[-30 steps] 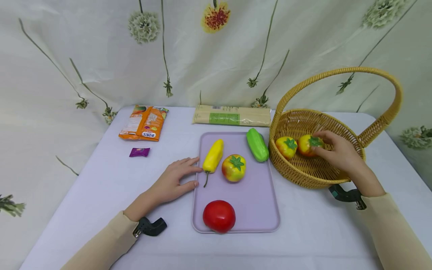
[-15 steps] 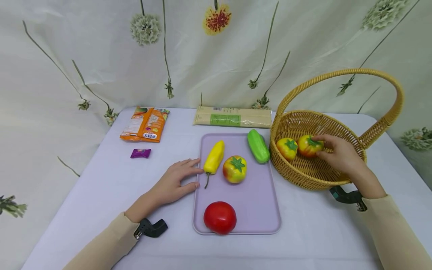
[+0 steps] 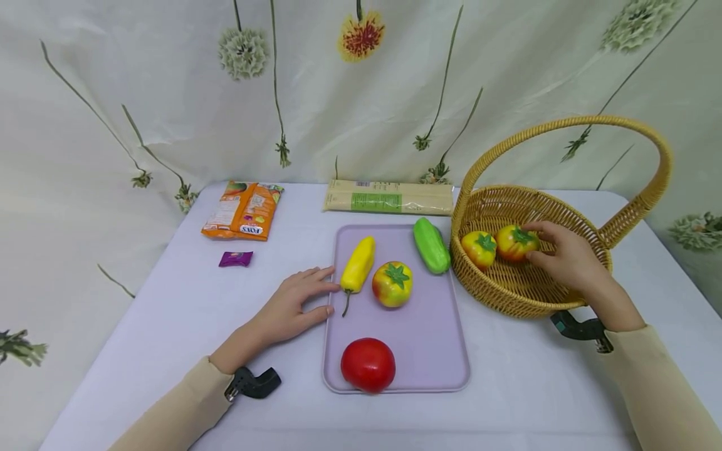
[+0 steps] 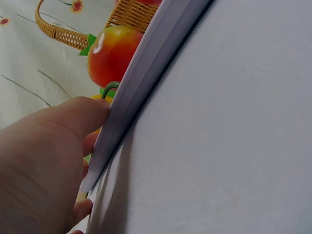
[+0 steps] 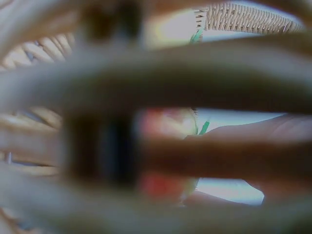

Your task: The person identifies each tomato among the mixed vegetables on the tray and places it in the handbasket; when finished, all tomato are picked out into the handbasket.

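- Step in hand, my read: handling the round yellow-and-red fruit w/ green star-shaped leaf (image 3: 512, 247) (glossy, prob. plastic) in the tan woven basket w/ tall arched handle (image 3: 499, 295). Grasping or letting go, can't tell which.
- R hand (image 3: 566, 254): reaches over near rim, fingers bent toward fruit, one fingertip at its top by the leaf, thumb tip lower, at its R side. Pinch or mere touch: can't tell; R wrist view is mostly blurred weave.
- Fruit sits low in basket, just beside a similar yellow-red fruit w/ green leaf (image 3: 478, 252) on its L.
- L hand (image 3: 293, 305): holds nothing, fingers loosely extended at L rim of the pale lilac rectangular tray (image 3: 423, 338); a fingertip's nr the stem of the long yellow pepper (image 3: 358, 263).
- Hands well apart, one per container.
- Also on tray: a third yellow-red fruit w/ leaf (image 3: 389, 289) nr pepper, a glossy red round fruit (image 3: 368, 365) at near end, a bright green oblong veg (image 3: 431, 246) along R edge, by basket.
- Next move, judged: a lift calls for thumb & fingers on opp. sides of fruit, then up w/o bumping handle; a release calls for spread fingers & a clean exit over near rim. L hand can stay idle either way.
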### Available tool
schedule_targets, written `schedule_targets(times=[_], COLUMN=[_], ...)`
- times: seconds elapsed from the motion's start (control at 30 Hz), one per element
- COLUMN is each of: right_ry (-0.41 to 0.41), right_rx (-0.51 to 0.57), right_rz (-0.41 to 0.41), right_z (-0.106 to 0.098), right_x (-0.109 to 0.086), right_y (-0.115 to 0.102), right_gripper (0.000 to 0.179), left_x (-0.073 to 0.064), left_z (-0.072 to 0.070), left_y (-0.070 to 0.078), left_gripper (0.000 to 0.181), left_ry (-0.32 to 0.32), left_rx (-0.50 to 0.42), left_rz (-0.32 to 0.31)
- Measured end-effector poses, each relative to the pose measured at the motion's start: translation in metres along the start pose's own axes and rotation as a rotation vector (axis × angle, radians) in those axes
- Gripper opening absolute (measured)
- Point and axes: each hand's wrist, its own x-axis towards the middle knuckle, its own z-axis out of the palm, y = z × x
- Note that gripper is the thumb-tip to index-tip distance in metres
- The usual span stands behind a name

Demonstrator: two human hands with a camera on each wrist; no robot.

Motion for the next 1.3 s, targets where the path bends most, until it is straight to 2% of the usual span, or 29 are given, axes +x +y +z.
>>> schedule_targets(times=[0.3,0.73,1.13,1.3], right_ry=[0.086,0.074,0.059,0.047], right_rx=[0.051,0.041,0.040,0.063], right_rz=[-0.058,-0.093,-0.221,-0.333], right_z=[0.004,-0.003,-0.003,0.006], right_x=[-0.004,-0.012,-0.021,-0.021], right_y=[-0.004,-0.017,-0.058,-0.084], right_gripper=[0.047,0.049,0.042,0.034], left_x=[-0.002,0.001,0.001,0.000], left_z=[-0.001,-0.003,-0.001,-0.001], left_y=[-0.001,0.001,0.001,0.001], left_gripper=[0.040,0.040,0.040,0.041], left_ry=[0.002,-0.007,-0.012,-0.010], left_rx=[0.013,-0.006,0.003,0.005], left_rz=[0.001,-0.003,-0.005,-0.007])
